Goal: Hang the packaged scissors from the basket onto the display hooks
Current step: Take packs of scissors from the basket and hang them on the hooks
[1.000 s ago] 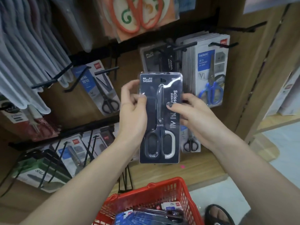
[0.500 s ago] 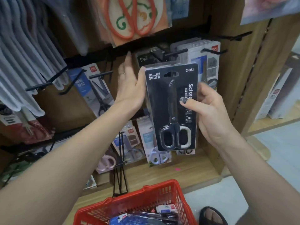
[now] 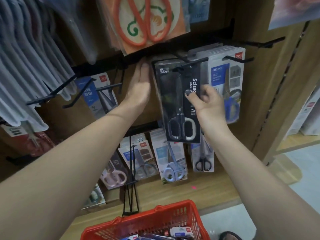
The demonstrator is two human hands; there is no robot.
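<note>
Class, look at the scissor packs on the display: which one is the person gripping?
The black pack marked NU SIGN, pinched by the right hand at its hook. The blue-handled pack beside it and those below hang untouched.

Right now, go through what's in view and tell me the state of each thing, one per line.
Black scissors pack: upright, hang hole at the hook tip, pinched by the right hand.
Display hook: tip at the pack's hole, packs hanging behind.
Right hand: grip on the pack's right edge.
Left hand: flat, fingers straight, beside the pack.
Red basket: on the floor, packs inside.
Blue scissors pack: hanging on its hook.
</note>
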